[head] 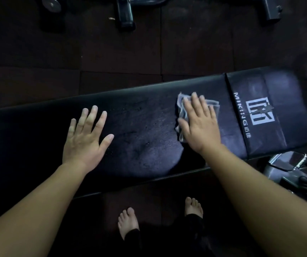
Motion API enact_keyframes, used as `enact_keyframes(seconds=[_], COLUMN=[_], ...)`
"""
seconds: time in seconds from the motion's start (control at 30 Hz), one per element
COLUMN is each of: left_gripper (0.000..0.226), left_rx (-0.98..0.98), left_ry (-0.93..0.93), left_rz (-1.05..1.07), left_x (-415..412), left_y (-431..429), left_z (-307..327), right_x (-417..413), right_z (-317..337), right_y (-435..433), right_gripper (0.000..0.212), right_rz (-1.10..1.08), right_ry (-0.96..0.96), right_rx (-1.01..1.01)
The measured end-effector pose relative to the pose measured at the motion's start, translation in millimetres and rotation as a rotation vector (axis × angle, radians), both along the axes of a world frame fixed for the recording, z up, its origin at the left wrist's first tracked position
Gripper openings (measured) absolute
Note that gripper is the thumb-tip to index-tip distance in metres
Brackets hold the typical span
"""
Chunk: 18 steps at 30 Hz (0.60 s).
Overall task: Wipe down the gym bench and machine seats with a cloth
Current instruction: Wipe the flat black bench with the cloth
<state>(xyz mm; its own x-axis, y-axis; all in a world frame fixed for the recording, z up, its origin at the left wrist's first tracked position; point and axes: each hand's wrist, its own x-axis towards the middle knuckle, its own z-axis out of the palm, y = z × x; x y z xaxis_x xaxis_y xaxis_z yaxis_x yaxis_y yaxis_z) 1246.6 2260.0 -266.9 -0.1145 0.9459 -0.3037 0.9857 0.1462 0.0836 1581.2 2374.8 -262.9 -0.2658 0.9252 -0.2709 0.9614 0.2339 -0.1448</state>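
A long black padded gym bench [141,138] runs across the view, with a white logo printed on its right end. A crumpled grey cloth [181,106] lies on the pad just left of the logo. My right hand [199,125] presses flat on the cloth, fingers spread, covering most of it. My left hand [85,138] rests flat on the bare pad further left, fingers apart, holding nothing. The pad between my hands looks dusty and scuffed.
Dark rubber floor tiles [111,52] surround the bench. Black machine legs [125,13] and a metal weight plate [51,4] stand at the far side. Chrome dumbbells [288,164] lie on the floor at the right. My bare feet [128,221] stand just before the bench.
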Motion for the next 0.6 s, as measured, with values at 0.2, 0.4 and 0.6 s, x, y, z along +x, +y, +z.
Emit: enact_keyframes(seconds=[0.2,0.4,0.6], left_gripper=[0.074,0.074,0.073], left_rx=[0.07,0.122,0.155], left_ry=[-0.025,-0.018,-0.027], left_rz=[-0.021,-0.034,-0.032], left_x=[-5,-7,-6], left_y=[-4,-6,-6], left_z=[-10,-15,-18], right_x=[-101,-63,-56], right_z=[5,2,-1], right_y=[-62,-85,42], right_gripper=[0.075,0.072,0.071], right_rz=[-0.002,0.416,-0.284], right_ry=[0.048,0.083,-0.016], right_rx=[0.002,-0.017,0.062])
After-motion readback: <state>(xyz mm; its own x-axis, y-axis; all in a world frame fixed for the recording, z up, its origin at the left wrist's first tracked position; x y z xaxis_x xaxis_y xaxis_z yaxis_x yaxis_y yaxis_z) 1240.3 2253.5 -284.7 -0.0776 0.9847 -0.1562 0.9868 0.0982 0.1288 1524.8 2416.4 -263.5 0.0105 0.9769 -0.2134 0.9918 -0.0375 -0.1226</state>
